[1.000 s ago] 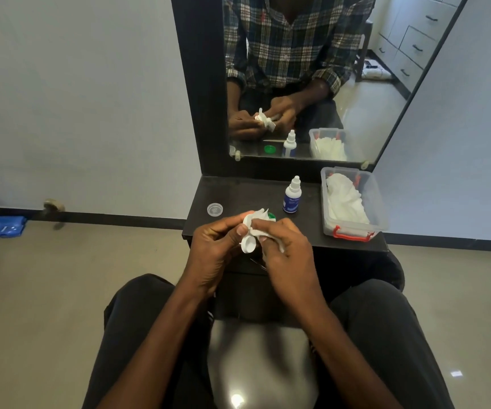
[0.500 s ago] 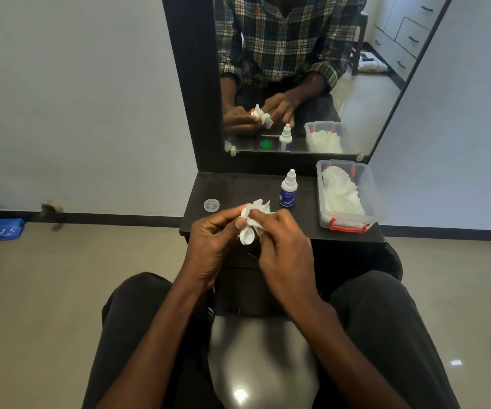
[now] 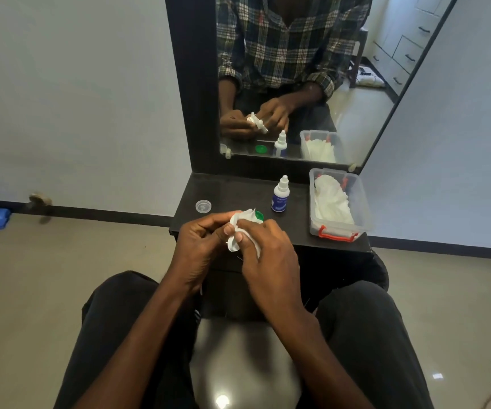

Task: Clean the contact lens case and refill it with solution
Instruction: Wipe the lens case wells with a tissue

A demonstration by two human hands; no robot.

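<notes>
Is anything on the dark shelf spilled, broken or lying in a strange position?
Nothing stands out. The solution bottle stands upright and capped, the clear cap lies flat, and the tissue box sits square. No liquid shows on the shelf.

Over that second the right hand (image 3: 268,255) worked its tissue (image 3: 245,218) round against the white lens case (image 3: 232,245), so its thumb ended lying across the case beside the left hand's (image 3: 203,246) thumb. The two hands drew closer together, knuckles nearly meeting. The tissue's loose end stood up higher behind them, and the green cap (image 3: 258,215) on the worktop (image 3: 238,193) showed a little more past it.
</notes>
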